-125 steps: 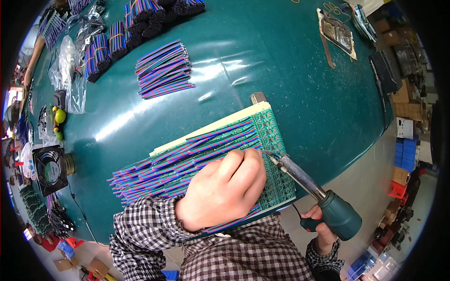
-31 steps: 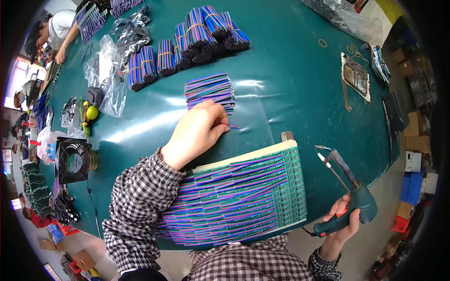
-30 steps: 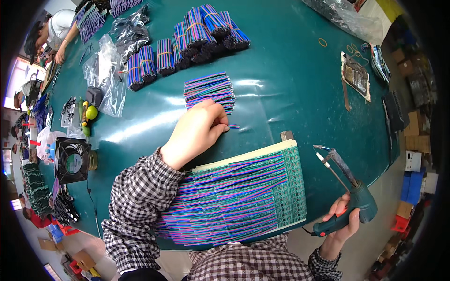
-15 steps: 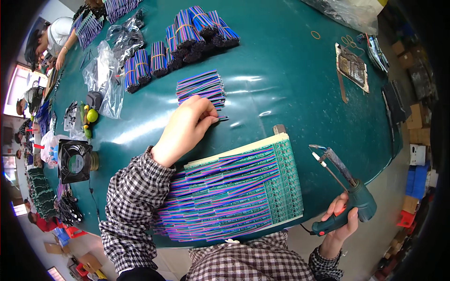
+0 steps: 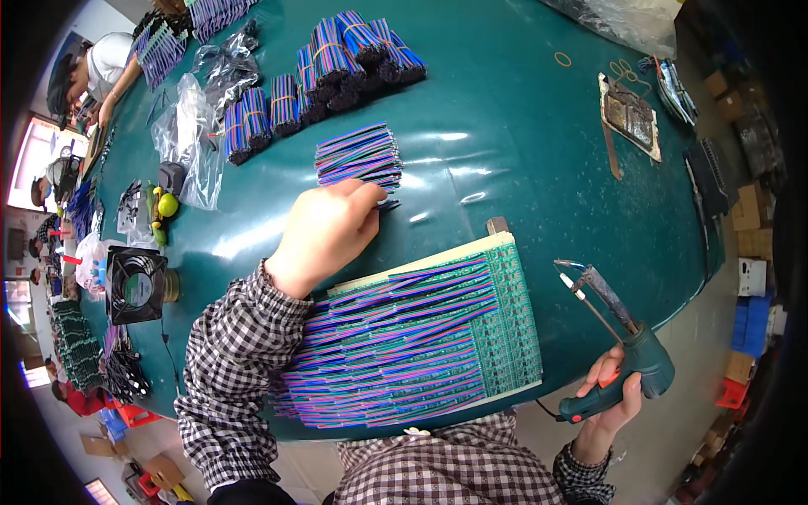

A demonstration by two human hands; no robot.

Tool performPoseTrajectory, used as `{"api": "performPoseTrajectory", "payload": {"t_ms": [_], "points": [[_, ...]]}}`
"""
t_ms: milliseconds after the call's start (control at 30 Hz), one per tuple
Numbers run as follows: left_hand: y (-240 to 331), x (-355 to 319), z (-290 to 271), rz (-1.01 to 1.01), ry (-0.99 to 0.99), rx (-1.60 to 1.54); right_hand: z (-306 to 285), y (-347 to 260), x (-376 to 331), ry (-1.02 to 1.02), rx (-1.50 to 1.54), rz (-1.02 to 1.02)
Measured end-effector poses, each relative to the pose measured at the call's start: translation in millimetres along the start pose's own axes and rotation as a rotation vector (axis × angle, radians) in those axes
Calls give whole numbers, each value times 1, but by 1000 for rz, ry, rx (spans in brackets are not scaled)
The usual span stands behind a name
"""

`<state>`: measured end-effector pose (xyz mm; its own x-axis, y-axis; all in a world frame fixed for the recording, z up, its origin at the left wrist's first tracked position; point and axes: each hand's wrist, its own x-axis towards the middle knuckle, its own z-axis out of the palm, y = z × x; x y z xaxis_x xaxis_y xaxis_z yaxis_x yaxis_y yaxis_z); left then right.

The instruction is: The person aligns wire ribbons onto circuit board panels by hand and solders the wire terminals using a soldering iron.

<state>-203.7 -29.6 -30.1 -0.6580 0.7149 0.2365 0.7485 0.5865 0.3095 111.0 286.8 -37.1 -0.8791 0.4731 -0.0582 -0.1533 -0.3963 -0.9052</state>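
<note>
My left hand [image 5: 328,227] is closed in a pinch at the near edge of a loose pile of cut wires [image 5: 358,153], blue, pink, green and dark. Short wire ends [image 5: 390,204] stick out past the fingertips; how many strands are held is hidden. Closer to me lies a panel of green circuit boards [image 5: 512,324] on a pale backing board. Rows of coloured wires [image 5: 396,345] run leftward from it. At the right, my right hand [image 5: 621,406] grips the green handle of a soldering gun [image 5: 650,362]. Its metal tip points up and left, away from the panel.
Rubber-banded wire bundles [image 5: 337,63] are stacked at the back, beside clear and black plastic bags [image 5: 189,143]. A small black fan [image 5: 136,284] stands at left. A dirty tray [image 5: 631,118] lies far right. Another person [image 5: 108,67] works at the far left.
My left hand has shifted slightly left, its fingers still at the wire pile's near edge. The soldering gun and the right hand hold nearly the same place.
</note>
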Motion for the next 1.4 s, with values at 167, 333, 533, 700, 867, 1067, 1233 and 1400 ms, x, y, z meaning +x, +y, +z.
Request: {"api": "performPoseTrajectory", "payload": {"t_ms": [167, 333, 533, 700, 867, 1067, 1233, 1400], "points": [[6, -6, 3, 90, -97, 226, -1, -1, -2, 28, 16, 19], [7, -6, -2, 68, -71, 155, 2, -2, -2, 9, -12, 3], [3, 0, -9, -164, 25, -367, -2, 1, -4, 71, 34, 28], [3, -1, -11, -437, -65, -677, -2, 1, -5, 78, 25, 36], [15, -5, -26, -417, 2, -617, -1, 1, -6, 57, -2, 25], [112, -23, -59, -14, 76, -431, -5, -10, -18, 121, -70, -1], [147, -35, -12, 217, 71, -227, -2, -10, -17, 78, -36, 34], [154, -39, 15, 251, 129, 11, -4, -16, -34, 152, -72, 57]]}}
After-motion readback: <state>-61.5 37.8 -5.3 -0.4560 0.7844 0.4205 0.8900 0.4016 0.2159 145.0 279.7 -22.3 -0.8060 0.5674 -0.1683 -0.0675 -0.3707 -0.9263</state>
